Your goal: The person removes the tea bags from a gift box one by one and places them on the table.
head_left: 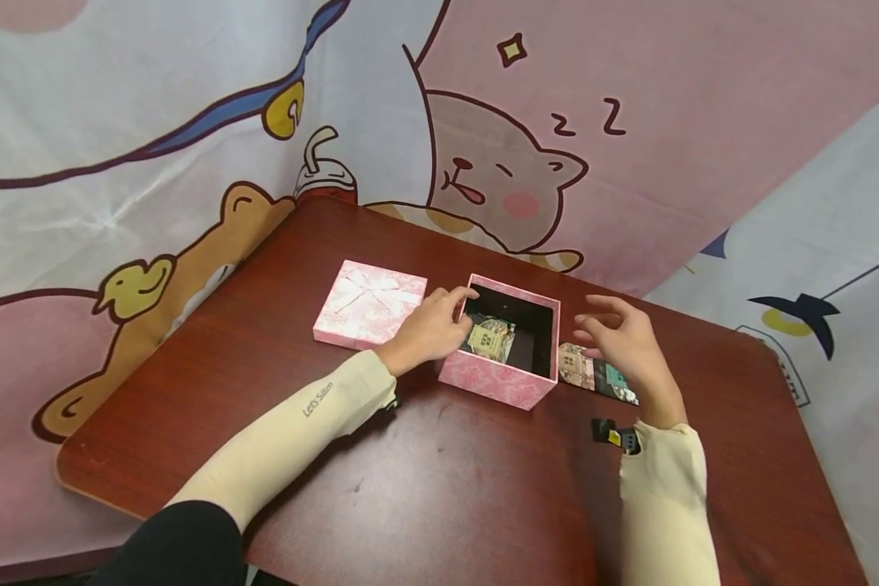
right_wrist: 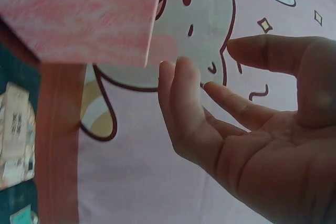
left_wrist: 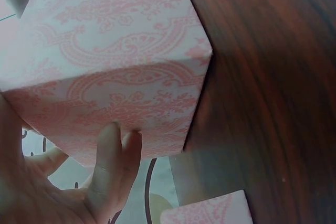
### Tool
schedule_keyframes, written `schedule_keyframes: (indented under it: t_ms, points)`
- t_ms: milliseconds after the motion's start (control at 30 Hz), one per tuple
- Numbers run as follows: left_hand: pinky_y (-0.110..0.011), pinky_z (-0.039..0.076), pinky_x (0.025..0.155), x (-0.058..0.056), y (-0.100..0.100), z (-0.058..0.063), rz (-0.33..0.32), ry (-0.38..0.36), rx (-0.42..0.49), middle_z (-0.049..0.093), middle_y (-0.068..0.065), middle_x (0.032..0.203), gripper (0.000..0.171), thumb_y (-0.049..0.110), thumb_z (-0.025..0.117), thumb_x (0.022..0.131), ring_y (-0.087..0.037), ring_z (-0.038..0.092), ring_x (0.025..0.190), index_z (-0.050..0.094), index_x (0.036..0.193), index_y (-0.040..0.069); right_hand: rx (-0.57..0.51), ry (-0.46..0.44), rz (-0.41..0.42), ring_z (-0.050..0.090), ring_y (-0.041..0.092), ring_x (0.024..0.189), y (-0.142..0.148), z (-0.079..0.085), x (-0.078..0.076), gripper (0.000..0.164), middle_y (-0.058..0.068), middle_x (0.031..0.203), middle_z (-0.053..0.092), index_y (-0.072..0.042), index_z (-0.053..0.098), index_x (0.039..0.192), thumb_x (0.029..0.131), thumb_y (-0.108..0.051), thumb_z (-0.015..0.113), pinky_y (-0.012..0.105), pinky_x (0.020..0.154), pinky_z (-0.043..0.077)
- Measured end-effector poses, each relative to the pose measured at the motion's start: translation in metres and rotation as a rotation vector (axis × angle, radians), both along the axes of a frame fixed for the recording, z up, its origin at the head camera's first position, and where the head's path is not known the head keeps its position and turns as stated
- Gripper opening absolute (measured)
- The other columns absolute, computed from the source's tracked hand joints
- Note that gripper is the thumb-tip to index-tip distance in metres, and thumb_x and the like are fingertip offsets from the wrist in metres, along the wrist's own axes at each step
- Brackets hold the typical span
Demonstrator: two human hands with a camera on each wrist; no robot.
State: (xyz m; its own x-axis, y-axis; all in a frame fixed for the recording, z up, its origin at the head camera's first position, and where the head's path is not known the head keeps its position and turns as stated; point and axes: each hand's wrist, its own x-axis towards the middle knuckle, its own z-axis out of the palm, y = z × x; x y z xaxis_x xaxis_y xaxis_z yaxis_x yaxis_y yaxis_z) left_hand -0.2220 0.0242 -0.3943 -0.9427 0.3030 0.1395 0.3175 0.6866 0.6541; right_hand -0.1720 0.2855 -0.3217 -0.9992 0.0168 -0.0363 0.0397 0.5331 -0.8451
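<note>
A pink patterned box [head_left: 498, 387] with a black inside stands uncovered on the table. At its left wall my left hand [head_left: 430, 327] grips the rim; the left wrist view shows bent fingers [left_wrist: 107, 153] against the outer side. Inside the box lies a small printed packet [head_left: 492, 338] with a pale label. My right hand [head_left: 626, 338] hovers just right of the box, thumb and fingers apart, holding nothing. Under and beside it, flat printed packets [head_left: 577, 368] lie on the table. The right wrist view has the right hand [right_wrist: 252, 124] near a box corner.
Left of the box lies its pink lid [head_left: 369, 303] with a pale bow. The brown table [head_left: 410, 488] has a rounded far edge, and a cartoon-printed cloth [head_left: 666, 122] hangs behind it. A small black device [head_left: 615, 437] sits at my right wrist.
</note>
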Motion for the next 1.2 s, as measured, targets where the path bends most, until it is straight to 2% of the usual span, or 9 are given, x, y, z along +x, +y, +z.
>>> schedule_keyframes:
  t_ms: [167,367,600,867,1000,1200]
  points:
    - [-0.033,0.043,0.064,0.000,-0.001,-0.001,-0.004,0.007,0.006,0.051,-0.001,0.100,0.045,0.027,0.051,0.084,-0.016,0.051,0.079,0.049,0.129,0.029,-0.026,0.034,0.025,0.065,0.011,0.079,-0.019,0.002,-0.007,0.043,0.028,0.112,0.056,0.000,0.043,0.132,0.092,-0.013,0.051,0.030,0.062,0.053]
    - [-0.034,0.043,0.064,0.000,-0.002,-0.002,-0.004,0.015,0.017,0.050,0.000,0.098,0.045,0.027,0.052,0.084,-0.016,0.051,0.080,0.049,0.129,0.029,-0.025,0.005,0.081,0.064,0.009,0.079,-0.041,-0.001,-0.014,0.045,0.027,0.114,0.055,-0.001,0.044,0.132,0.091,-0.017,0.055,0.034,0.065,0.053]
    - [-0.033,0.042,0.063,-0.001,-0.001,-0.002,-0.003,0.009,0.013,0.050,0.000,0.099,0.045,0.027,0.051,0.084,-0.015,0.050,0.080,0.049,0.129,0.029,0.022,-0.013,0.116,0.062,0.026,0.090,-0.056,-0.013,-0.022,0.044,0.023,0.114,0.057,-0.001,0.044,0.131,0.091,-0.015,0.054,0.032,0.067,0.053]
    - [-0.033,0.043,0.062,-0.001,-0.001,-0.002,-0.002,0.005,0.012,0.050,-0.001,0.100,0.045,0.027,0.051,0.084,-0.015,0.051,0.079,0.049,0.129,0.029,0.048,-0.065,0.115,0.059,0.038,0.097,-0.068,-0.029,-0.029,0.049,0.025,0.116,0.054,-0.001,0.041,0.134,0.090,-0.017,0.056,0.042,0.072,0.052]
    - [-0.035,0.044,0.064,-0.001,-0.001,-0.002,-0.005,0.006,0.009,0.051,-0.002,0.103,0.045,0.027,0.051,0.084,-0.016,0.051,0.081,0.049,0.129,0.029,0.072,-0.063,0.128,0.059,0.040,0.094,-0.071,-0.034,-0.033,0.052,0.027,0.118,0.051,0.002,0.040,0.134,0.089,-0.018,0.057,0.047,0.074,0.051]
    - [-0.034,0.043,0.063,-0.001,-0.002,-0.002,-0.005,0.006,0.004,0.050,-0.001,0.101,0.045,0.027,0.051,0.084,-0.016,0.051,0.079,0.049,0.129,0.030,0.132,-0.102,0.115,0.061,0.039,0.093,-0.077,-0.039,-0.038,0.055,0.028,0.121,0.049,0.003,0.039,0.134,0.087,-0.018,0.058,0.039,0.071,0.053]
